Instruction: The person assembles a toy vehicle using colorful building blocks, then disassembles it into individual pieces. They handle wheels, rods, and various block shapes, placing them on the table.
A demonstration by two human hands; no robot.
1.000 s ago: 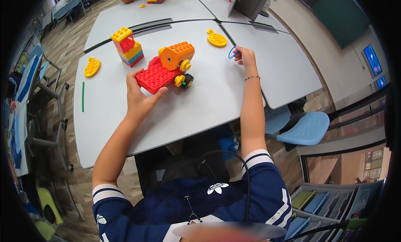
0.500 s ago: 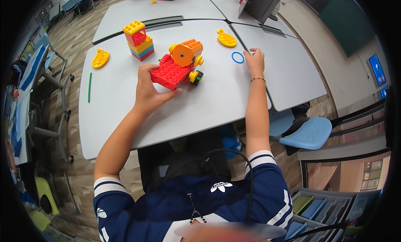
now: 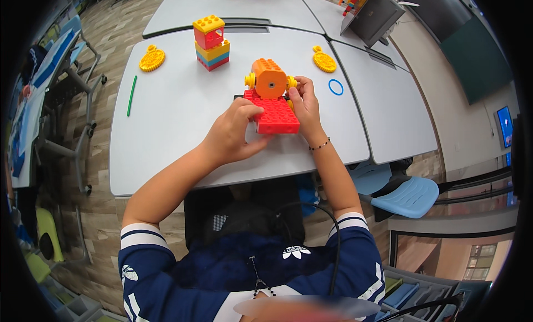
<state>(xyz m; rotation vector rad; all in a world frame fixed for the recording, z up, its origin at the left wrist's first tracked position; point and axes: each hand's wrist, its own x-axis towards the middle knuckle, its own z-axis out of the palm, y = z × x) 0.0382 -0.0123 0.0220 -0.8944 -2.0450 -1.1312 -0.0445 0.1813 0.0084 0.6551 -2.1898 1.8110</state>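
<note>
A toy vehicle of building bricks has a studded red base (image 3: 276,117) with an orange drum-shaped block (image 3: 270,80) at its far end. Yellow hubs stick out on either side of the drum. My left hand (image 3: 233,132) grips the base's left side, fingers over the top edge and thumb low by the near edge. At the right, the fingers of my right hand (image 3: 307,106) close on the right yellow hub (image 3: 291,82). The vehicle's underside and most of its wheels are hidden.
Beyond stands a brick tower (image 3: 212,47) in yellow, blue and red. Yellow gears lie at left (image 3: 152,60) and right (image 3: 324,61). A green rod (image 3: 131,96) rests near the left edge, a blue ring (image 3: 336,87) right of my hand. A dark monitor (image 3: 373,16) stands far right.
My right hand has come from near the blue ring to the vehicle's right hub. My left hand has carried the vehicle rightward and turned it so the red base points toward me.
</note>
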